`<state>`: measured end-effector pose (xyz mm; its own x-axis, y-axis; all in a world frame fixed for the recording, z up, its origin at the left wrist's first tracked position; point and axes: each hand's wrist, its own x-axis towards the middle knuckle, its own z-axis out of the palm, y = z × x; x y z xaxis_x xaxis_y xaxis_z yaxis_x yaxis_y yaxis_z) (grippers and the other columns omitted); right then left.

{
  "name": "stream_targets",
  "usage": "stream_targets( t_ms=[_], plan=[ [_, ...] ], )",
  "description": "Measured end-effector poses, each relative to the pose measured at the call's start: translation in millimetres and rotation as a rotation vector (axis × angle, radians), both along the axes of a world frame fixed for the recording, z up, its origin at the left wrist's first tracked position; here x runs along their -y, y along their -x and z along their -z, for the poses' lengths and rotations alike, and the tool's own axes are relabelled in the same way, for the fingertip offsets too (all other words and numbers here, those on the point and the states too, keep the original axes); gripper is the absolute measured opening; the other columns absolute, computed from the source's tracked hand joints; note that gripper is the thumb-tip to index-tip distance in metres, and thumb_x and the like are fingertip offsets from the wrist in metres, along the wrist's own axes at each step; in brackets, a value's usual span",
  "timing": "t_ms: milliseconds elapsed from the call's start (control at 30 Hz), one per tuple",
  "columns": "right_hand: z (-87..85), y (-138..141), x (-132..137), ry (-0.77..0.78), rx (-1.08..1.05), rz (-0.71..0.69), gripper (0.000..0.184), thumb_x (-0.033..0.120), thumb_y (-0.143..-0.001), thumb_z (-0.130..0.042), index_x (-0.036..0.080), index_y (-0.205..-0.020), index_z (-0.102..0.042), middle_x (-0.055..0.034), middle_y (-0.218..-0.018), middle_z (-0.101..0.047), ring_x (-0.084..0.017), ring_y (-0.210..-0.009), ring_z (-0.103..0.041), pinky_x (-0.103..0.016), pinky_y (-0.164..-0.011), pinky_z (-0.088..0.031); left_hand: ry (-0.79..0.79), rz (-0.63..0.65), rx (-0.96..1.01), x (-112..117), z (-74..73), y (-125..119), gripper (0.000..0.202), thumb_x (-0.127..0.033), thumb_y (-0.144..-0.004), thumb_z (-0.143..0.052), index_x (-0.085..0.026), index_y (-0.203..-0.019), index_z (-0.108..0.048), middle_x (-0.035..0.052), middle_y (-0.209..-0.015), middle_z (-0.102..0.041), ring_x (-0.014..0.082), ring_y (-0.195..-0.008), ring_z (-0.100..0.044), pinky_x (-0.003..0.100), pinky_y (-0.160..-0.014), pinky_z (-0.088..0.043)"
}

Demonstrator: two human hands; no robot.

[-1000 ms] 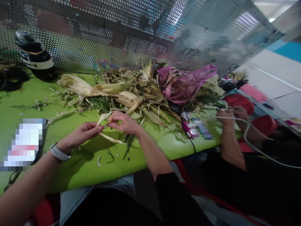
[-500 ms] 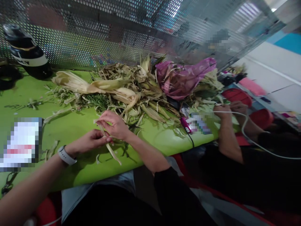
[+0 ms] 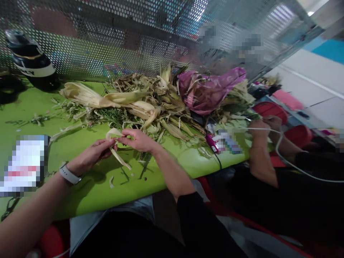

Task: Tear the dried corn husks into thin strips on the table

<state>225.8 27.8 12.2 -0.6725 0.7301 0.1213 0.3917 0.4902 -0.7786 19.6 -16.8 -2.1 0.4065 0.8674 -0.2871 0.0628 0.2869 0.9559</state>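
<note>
A pale strip of corn husk (image 3: 120, 160) is pinched between my two hands above the green table. My left hand (image 3: 100, 149), with a white watch (image 3: 70, 173) on its wrist, closes its fingers on the strip. From the right, my right hand (image 3: 138, 139) pinches the same strip, its thumb and forefinger close to the left fingertips. One end forms a loop above the fingers; the other hangs down toward the table. Just beyond lies a heap of dried corn husks (image 3: 145, 107) mixed with green stems. Small husk scraps (image 3: 111, 182) lie below the hands.
A dark bottle (image 3: 34, 68) stands at the back left, above a phone-like screen (image 3: 25, 165). A pink plastic bag (image 3: 206, 95) rests on the husks. Perforated metal panel (image 3: 94, 39) borders the table's back. At right, another person's hands (image 3: 259, 129) work near a white cable (image 3: 292, 165).
My right hand has shifted right and now points left, with the fingertips meeting the left ones. My left hand has moved slightly up and left. The strip now loops above the fingers.
</note>
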Motion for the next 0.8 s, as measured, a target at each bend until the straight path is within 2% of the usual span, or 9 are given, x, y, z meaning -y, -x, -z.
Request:
stream_targets(
  t_ms=[133,233,333,433,500,533,600,667,800],
  plan=[
    [7.6,3,-4,-0.221,-0.007,0.059,0.031,0.039,-0.098,-0.047,0.018,-0.075,-0.049,-0.0024,-0.08,-0.053,-0.014,-0.077,-0.048,-0.028,-0.073,-0.038,-0.004,0.013,-0.04,1,-2.5,-1,0.04,-0.057,-0.083,-0.061,-0.018,-0.073,-0.061,-0.0045,-0.049,-0.04,0.0081,-0.041,-0.027,0.021,-0.039,-0.016],
    [14.3,4,-9,-0.342,0.02,0.085,0.029,0.036,-0.098,-0.046,0.019,-0.076,-0.05,-0.0036,-0.08,-0.055,-0.016,-0.08,-0.048,-0.03,-0.079,-0.039,-0.028,0.033,-0.063,1,-3.7,0,0.041,-0.055,-0.082,-0.063,-0.018,-0.066,-0.056,-0.0045,-0.05,-0.04,0.0073,-0.042,-0.027,0.021,-0.039,-0.017],
    [16.9,4,-11,-0.403,0.017,0.125,0.029,0.039,-0.098,-0.046,0.019,-0.077,-0.052,-0.0051,-0.082,-0.058,-0.018,-0.084,-0.05,-0.033,-0.083,-0.04,-0.049,0.021,-0.046,0,-3.3,1,0.044,-0.056,-0.083,-0.062,-0.018,-0.061,-0.054,-0.0036,-0.05,-0.042,0.0076,-0.042,-0.028,0.022,-0.04,-0.019],
    [10.6,1,-7,-0.453,-0.133,0.301,0.033,0.048,-0.097,-0.046,0.02,-0.083,-0.057,-0.0082,-0.096,-0.061,-0.02,-0.098,-0.053,-0.036,-0.09,-0.041,-0.063,-0.068,0.007,-1,-1.7,1,0.047,-0.057,-0.087,-0.056,-0.017,-0.062,-0.055,-0.002,-0.051,-0.045,0.0082,-0.044,-0.032,0.022,-0.04,-0.023],
    [3.6,-2,-1,-0.387,-0.215,0.405,0.041,0.053,-0.097,-0.04,0.02,-0.081,-0.058,-0.0071,-0.092,-0.061,-0.019,-0.095,-0.055,-0.034,-0.088,-0.043,-0.089,-0.126,0.055,-1,-0.3,0,0.044,-0.055,-0.088,-0.056,-0.017,-0.065,-0.057,-0.0019,-0.054,-0.046,0.0083,-0.046,-0.034,0.021,-0.041,-0.025],
    [0.4,-3,3,-0.288,-0.201,0.387,0.046,0.055,-0.098,-0.036,0.02,-0.077,-0.057,-0.0053,-0.084,-0.06,-0.017,-0.086,-0.057,-0.032,-0.082,-0.044,-0.104,-0.146,0.074,-1,0.4,0,0.041,-0.053,-0.088,-0.059,-0.017,-0.067,-0.057,-0.0022,-0.055,-0.046,0.0083,-0.047,-0.035,0.021,-0.042,-0.027],
    [-3.8,-4,9,-0.037,-0.116,0.258,0.053,0.059,-0.098,-0.033,0.018,-0.072,-0.057,-0.0015,-0.068,-0.057,-0.013,-0.067,-0.055,-0.028,-0.068,-0.043,-0.129,-0.175,0.097,-2,1.9,-1,0.034,-0.049,-0.085,-0.064,-0.018,-0.072,-0.058,-0.0027,-0.058,-0.048,0.0082,-0.049,-0.037,0.021,-0.044,-0.029],
    [-4.6,-2,14,0.113,-0.045,0.151,0.054,0.062,-0.095,-0.037,0.017,-0.072,-0.058,0.001,-0.061,-0.054,-0.011,-0.058,-0.051,-0.025,-0.06,-0.039,-0.138,-0.195,0.093,-2,2.9,-2,0.03,-0.047,-0.083,-0.067,-0.018,-0.078,-0.059,-0.0025,-0.061,-0.052,0.0083,-0.05,-0.04,0.02,-0.044,-0.031],
    [-1.2,6,15,-0.003,0.008,0.138,0.053,0.061,-0.094,-0.042,0.016,-0.067,-0.055,0.0031,-0.057,-0.049,-0.009,-0.057,-0.046,-0.023,-0.059,-0.032,-0.156,-0.268,0.101,-1,1.1,-4,0.032,-0.047,-0.081,-0.07,-0.018,-0.081,-0.058,-0.0018,-0.065,-0.056,0.0078,-0.051,-0.043,0.019,-0.043,-0.03]
  ],
)
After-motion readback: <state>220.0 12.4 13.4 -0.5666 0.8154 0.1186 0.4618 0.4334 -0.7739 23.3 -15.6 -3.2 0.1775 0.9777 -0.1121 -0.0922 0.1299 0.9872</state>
